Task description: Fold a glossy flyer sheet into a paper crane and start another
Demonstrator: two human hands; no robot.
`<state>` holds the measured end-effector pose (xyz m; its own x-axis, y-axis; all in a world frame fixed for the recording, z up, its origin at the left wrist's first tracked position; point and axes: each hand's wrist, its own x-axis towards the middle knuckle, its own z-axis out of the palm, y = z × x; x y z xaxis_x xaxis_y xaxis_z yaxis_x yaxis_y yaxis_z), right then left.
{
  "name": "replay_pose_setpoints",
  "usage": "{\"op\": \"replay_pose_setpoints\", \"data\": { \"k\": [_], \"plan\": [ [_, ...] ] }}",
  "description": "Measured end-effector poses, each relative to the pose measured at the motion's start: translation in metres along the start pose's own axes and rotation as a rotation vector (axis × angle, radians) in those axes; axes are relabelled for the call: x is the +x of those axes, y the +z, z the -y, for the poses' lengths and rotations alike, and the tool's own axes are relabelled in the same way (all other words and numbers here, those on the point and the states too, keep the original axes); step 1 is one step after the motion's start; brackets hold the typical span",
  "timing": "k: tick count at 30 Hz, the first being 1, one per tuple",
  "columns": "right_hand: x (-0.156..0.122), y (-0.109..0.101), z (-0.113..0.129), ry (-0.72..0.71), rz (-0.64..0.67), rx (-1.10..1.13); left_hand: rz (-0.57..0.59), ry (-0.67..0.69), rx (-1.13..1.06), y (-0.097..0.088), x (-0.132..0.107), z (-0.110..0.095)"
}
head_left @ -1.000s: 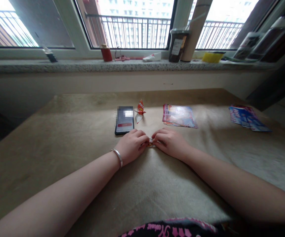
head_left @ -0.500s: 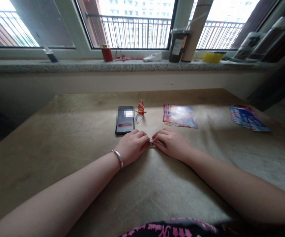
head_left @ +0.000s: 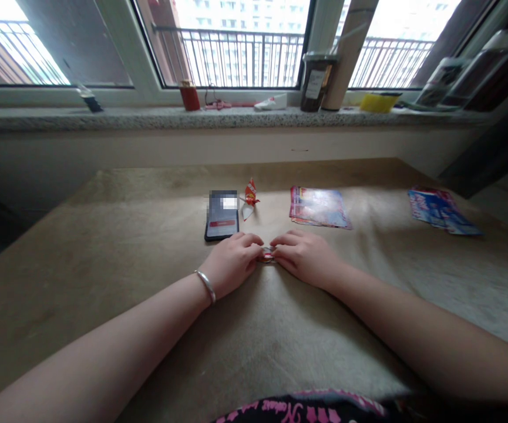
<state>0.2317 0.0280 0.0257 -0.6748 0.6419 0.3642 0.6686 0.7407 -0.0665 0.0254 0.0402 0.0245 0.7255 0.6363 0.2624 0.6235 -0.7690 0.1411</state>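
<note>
In the head view, my left fingers (head_left: 252, 251) and right fingers (head_left: 285, 241) pinch opposite ends of a small folded paper (head_left: 268, 255) on the surface (head_left: 254, 352), in front of me. Compared with half a second ago, both sets lie straighter and flatter, more of the paper's red-and-white middle shows between them, and my smooth silver bracelet (head_left: 206, 286) sits slightly further left. The rest stays put: the black rectangular phone (head_left: 222, 229) just beyond my left fingers, the pointed, creased orange paper figure (head_left: 251, 194) beside it, the glossy pink sheets (head_left: 322, 207), and the fanned blue sheets (head_left: 443, 211) far right. The surface is matte tan, faintly mottled; the sill (head_left: 148, 119) behind is speckled grey stone.
</note>
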Motion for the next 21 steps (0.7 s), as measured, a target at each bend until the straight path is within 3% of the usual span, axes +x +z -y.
{"op": "replay_pose_setpoints", "data": {
  "k": [11,21],
  "plan": [
    [-0.0015,-0.0043,0.0031,-0.048,0.050,-0.034,0.091,0.073,0.126,-0.0101,-0.0005,-0.0057],
    [-0.0025,-0.0050,0.0066,-0.003,0.096,-0.105,0.088,0.035,0.123,-0.0089,-0.0008,-0.0055]
  ]
}}
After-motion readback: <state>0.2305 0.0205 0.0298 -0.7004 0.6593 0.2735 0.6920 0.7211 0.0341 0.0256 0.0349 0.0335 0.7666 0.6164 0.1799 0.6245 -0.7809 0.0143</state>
